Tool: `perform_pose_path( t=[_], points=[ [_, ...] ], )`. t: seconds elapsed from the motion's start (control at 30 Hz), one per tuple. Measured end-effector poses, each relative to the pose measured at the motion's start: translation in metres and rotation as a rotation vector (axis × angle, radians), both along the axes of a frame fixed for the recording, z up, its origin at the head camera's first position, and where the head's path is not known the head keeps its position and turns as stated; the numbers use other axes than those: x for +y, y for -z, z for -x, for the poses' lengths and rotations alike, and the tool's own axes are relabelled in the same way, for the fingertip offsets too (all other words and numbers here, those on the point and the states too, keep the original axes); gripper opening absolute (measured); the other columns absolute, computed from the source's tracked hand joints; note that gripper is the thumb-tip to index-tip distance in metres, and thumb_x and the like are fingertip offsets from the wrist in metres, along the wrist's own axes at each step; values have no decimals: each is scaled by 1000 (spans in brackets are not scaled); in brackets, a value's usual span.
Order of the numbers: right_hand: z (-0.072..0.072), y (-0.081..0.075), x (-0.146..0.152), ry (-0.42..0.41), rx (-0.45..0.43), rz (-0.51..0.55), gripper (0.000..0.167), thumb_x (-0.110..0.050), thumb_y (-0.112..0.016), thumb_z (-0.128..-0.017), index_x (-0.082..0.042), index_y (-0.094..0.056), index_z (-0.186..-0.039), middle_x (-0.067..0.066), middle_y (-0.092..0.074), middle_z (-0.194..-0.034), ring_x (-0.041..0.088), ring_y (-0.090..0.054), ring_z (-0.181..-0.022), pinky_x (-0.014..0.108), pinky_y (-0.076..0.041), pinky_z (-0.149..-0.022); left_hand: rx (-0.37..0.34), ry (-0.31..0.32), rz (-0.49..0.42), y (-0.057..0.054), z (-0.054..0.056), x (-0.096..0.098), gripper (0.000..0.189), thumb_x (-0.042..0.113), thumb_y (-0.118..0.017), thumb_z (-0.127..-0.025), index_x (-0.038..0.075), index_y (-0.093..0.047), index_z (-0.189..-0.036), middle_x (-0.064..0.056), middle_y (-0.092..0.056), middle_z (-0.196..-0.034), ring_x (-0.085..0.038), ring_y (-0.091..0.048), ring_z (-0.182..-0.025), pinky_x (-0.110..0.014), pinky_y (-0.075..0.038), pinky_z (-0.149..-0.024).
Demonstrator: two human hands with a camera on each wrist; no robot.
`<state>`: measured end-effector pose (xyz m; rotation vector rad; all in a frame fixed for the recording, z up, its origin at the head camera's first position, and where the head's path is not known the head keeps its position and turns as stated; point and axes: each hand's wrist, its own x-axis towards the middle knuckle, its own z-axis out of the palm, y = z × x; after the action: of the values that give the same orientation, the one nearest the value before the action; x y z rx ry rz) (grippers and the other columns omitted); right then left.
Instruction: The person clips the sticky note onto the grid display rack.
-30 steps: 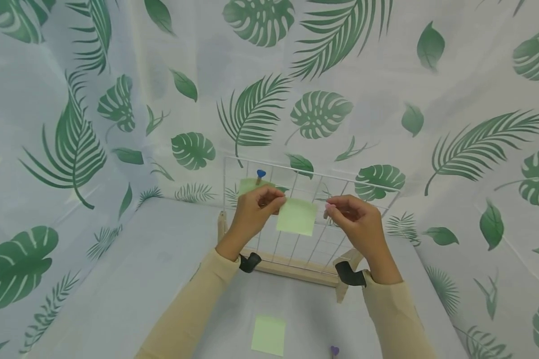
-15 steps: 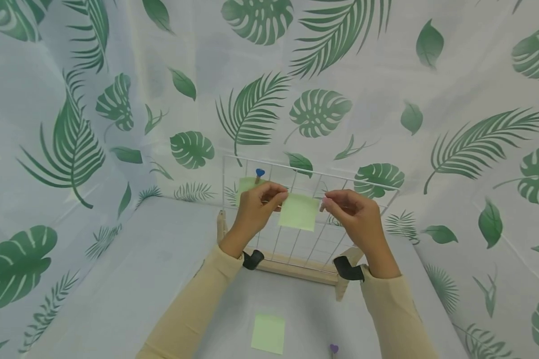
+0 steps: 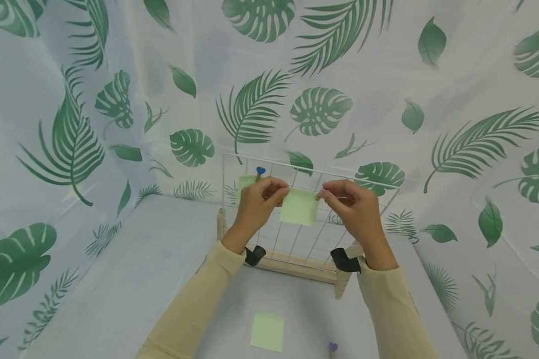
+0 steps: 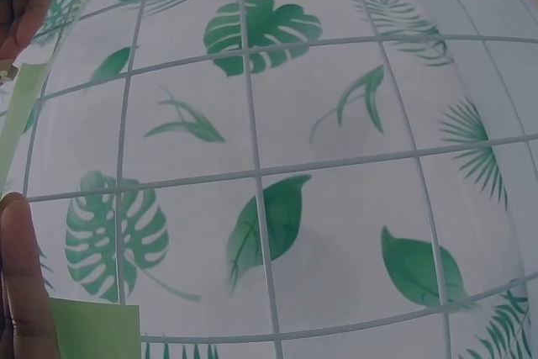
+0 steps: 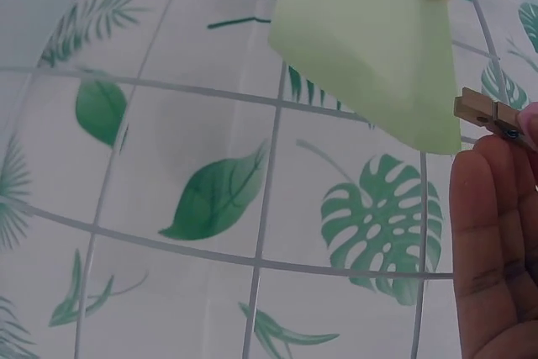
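Note:
My left hand [image 3: 258,205] pinches a pale green sticky note [image 3: 299,207] by its upper left corner, in front of a white wire grid [image 3: 284,244]. At the note's upper right edge, my right hand [image 3: 356,204] pinches a small wooden clothespin [image 5: 483,113] with a bit of pink on it. The right wrist view shows the clothespin's tip beside the note's edge; whether they touch I cannot tell. Partly behind my left hand, another green note [image 3: 246,185] hangs on the grid under a clothespin with a blue heart [image 3: 261,170].
The grid stands on a wooden base [image 3: 292,269] on a white surface. Nearer to me lie a further green note [image 3: 267,332] and a clothespin with a purple heart [image 3: 333,346]. Leaf-patterned cloth [image 3: 364,75] surrounds the back and sides.
Both hands have risen slightly, the note with them. My right hand has moved left, bringing the clothespin from a gap beside the note up to its right edge.

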<state>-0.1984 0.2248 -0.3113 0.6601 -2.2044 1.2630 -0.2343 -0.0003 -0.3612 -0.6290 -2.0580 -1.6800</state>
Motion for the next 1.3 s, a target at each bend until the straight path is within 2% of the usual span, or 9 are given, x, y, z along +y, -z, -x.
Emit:
perform_pose_path(
  t=[0.3,0.67,0.73,0.93,1.1,1.23,1.3],
  points=[
    [4,-4,-10,4,42,-10,10,11,-75,-96,9,-77,-105,25,-77,-100,-7,-65,-81,11,-57,-68,21,-32,-7,0,3,1,13,13,-76,-104,0,-77,-108,-12,-79,-94,-23,-77,-78,-25,-64,-71],
    [11,-1,-20,106,121,-49,5,11,-78,-93,10,-80,-98,23,-79,-95,-12,-60,-79,8,-52,-57,64,-59,-4,3,6,4,12,11,-76,-103,-1,-77,-105,-13,-78,-89,-25,-77,-74,-24,-64,-69],
    [11,-1,-22,125,112,-50,4,10,-78,-94,9,-80,-97,23,-79,-95,-5,-63,-77,8,-51,-57,74,-65,-5,3,6,5,12,11,-76,-103,-1,-77,-105,-13,-78,-89,-26,-77,-73,-24,-64,-69],
    [15,-5,-28,186,115,-148,4,3,-79,-96,5,-83,-97,19,-80,-91,31,-74,-75,8,-47,-61,73,-92,-8,2,6,7,12,12,-75,-103,0,-78,-106,-12,-79,-90,-26,-77,-74,-23,-63,-69],
    [19,-10,-33,204,103,-238,6,-2,-82,-96,3,-84,-98,17,-81,-89,33,-78,-77,26,-53,-68,51,-113,-20,1,5,9,12,12,-75,-104,1,-79,-106,-13,-79,-92,-26,-77,-77,-22,-63,-69],
    [17,-13,-37,221,63,-257,9,-3,-81,-97,4,-83,-102,19,-81,-90,34,-78,-75,22,-50,-61,65,-132,-12,2,6,11,13,12,-75,-104,0,-79,-106,-13,-80,-92,-26,-77,-77,-26,-64,-69],
    [16,-14,-38,234,58,-263,10,-3,-80,-98,4,-83,-104,20,-81,-92,35,-78,-74,25,-54,-60,85,-154,6,1,5,11,13,12,-75,-103,0,-79,-106,-13,-80,-93,-26,-78,-78,-31,-65,-71]
  ],
)
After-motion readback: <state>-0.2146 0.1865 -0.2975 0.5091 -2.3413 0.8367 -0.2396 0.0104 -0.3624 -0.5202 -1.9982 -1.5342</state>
